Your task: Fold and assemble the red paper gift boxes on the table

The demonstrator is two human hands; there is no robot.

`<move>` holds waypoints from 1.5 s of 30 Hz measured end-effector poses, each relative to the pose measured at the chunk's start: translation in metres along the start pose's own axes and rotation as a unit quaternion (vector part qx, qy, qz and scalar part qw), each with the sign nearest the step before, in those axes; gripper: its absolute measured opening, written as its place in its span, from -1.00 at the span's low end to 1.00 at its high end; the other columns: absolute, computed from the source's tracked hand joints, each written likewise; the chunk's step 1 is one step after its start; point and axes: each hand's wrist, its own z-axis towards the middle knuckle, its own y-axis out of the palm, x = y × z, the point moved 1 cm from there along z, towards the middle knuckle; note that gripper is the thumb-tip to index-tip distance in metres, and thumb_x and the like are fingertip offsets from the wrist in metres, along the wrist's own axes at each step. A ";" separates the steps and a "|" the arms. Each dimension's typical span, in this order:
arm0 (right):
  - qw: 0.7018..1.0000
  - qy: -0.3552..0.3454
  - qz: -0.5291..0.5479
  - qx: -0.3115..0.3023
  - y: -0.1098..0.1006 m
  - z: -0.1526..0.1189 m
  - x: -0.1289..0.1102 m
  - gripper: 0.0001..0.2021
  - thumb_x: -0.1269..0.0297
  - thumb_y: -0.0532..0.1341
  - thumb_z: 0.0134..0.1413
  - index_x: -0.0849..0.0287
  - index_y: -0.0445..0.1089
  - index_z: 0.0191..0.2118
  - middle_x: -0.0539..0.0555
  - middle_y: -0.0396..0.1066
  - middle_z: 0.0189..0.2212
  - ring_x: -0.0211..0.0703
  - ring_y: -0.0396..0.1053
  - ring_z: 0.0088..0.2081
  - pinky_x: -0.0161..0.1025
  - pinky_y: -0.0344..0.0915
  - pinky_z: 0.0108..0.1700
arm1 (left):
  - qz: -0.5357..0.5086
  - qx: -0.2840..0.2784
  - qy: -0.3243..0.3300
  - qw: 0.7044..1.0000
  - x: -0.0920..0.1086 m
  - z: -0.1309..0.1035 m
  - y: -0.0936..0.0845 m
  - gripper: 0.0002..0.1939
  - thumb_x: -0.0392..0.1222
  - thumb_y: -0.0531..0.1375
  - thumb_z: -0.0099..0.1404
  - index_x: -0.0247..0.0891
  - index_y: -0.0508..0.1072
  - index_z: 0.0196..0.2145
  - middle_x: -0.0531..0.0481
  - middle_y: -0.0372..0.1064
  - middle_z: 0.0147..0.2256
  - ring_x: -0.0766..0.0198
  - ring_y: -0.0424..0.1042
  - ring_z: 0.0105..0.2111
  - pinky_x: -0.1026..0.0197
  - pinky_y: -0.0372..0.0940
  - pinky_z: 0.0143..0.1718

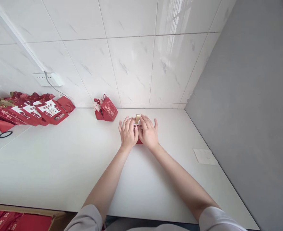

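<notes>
A small red gift box point(139, 141) with a white printed panel stands on the white table, mostly covered by my hands. A gold ribbon loop point(137, 119) sticks up from its top. My left hand point(129, 134) is around the left side of the box, thumb against the front. On the opposite side, my right hand point(150, 132) grips it the same way, fingers bent over the upper edge. To the left, near the wall, another red gift box point(109, 109) with a ribbon handle and a hanging tag stands upright.
Several red gift boxes point(50, 110) lean in a row at the far left. Close by lies a black ring point(5, 134). A cardboard carton point(57, 219) with red packages is at the lower left. A white sheet point(205, 156) lies by the grey partition point(247, 106).
</notes>
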 end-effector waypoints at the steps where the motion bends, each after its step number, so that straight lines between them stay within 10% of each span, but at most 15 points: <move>1: 1.000 -0.003 -0.001 0.004 0.000 0.000 0.001 -0.58 0.27 -0.05 0.37 0.19 0.15 0.28 0.19 0.21 0.28 -0.05 0.11 0.32 0.18 -0.32 0.37 | 0.002 0.008 0.000 1.000 -0.001 -0.001 0.002 -0.59 -0.18 -0.06 0.41 -0.29 0.34 0.13 -0.21 0.38 0.10 0.04 0.18 0.26 -0.08 -0.26 0.35; 13: 0.995 0.013 0.100 -0.013 -0.002 0.004 0.005 -0.64 0.25 -0.02 0.35 0.10 0.24 0.19 0.17 0.20 0.29 -0.03 0.16 0.29 0.16 -0.08 0.33 | -0.023 0.045 -0.039 0.998 0.001 -0.001 0.013 -0.64 -0.18 -0.05 0.40 -0.27 0.40 0.04 -0.18 0.43 0.03 0.04 0.21 0.23 -0.13 -0.21 0.34; 19: 0.901 0.182 0.389 -0.058 -0.012 -0.015 0.010 -0.52 -0.04 0.00 0.32 0.09 0.11 0.22 0.21 0.46 0.02 -0.06 0.52 -0.16 -0.12 0.44 -0.15 | -0.100 -0.007 -0.068 0.993 -0.013 0.015 -0.014 -0.53 -0.02 -0.14 0.46 -0.24 0.47 0.00 -0.18 0.25 0.22 0.06 0.12 0.29 -0.08 -0.01 0.31; 25: 0.838 0.273 0.451 -0.143 0.000 -0.045 0.022 -0.53 -0.15 -0.06 0.30 0.03 0.19 0.13 0.01 0.51 -0.37 -0.21 0.41 -0.58 -0.25 0.34 -0.47 | -0.366 -0.158 -0.274 0.875 -0.054 0.047 -0.054 -0.06 0.29 -0.53 0.35 -0.21 0.41 0.14 -0.19 0.35 0.15 0.06 0.27 0.22 -0.06 0.23 0.19; 32: 0.824 0.314 0.430 -0.194 0.031 -0.063 0.034 -0.57 -0.16 0.00 0.23 0.06 0.29 -0.04 0.01 0.51 -0.33 -0.23 0.43 -0.54 -0.27 0.33 -0.46 | -0.310 -0.379 -0.109 0.865 -0.061 0.072 -0.090 -0.41 0.17 0.27 0.17 -0.01 0.40 0.13 -0.10 0.17 0.28 0.04 0.14 0.30 -0.07 0.09 0.29; 37: 0.835 0.289 0.421 -0.206 0.031 -0.066 0.034 -0.61 -0.11 0.03 0.24 0.04 0.30 -0.05 -0.01 0.50 -0.34 -0.23 0.44 -0.51 -0.25 0.37 -0.38 | -0.310 -0.390 -0.128 0.857 -0.060 0.075 -0.079 -0.67 0.14 0.24 0.22 -0.18 0.58 -0.30 -0.19 0.35 0.14 -0.02 0.36 0.15 -0.07 0.30 0.16; 45: 0.844 0.263 0.412 -0.220 0.029 -0.065 0.034 -0.64 -0.07 0.02 0.26 0.03 0.29 -0.02 -0.02 0.50 -0.34 -0.21 0.46 -0.49 -0.21 0.38 -0.34 | -0.304 -0.384 -0.117 0.864 -0.063 0.078 -0.080 -0.59 0.23 0.22 0.20 -0.19 0.58 -0.40 -0.23 0.47 0.00 -0.04 0.34 0.17 -0.07 0.32 0.14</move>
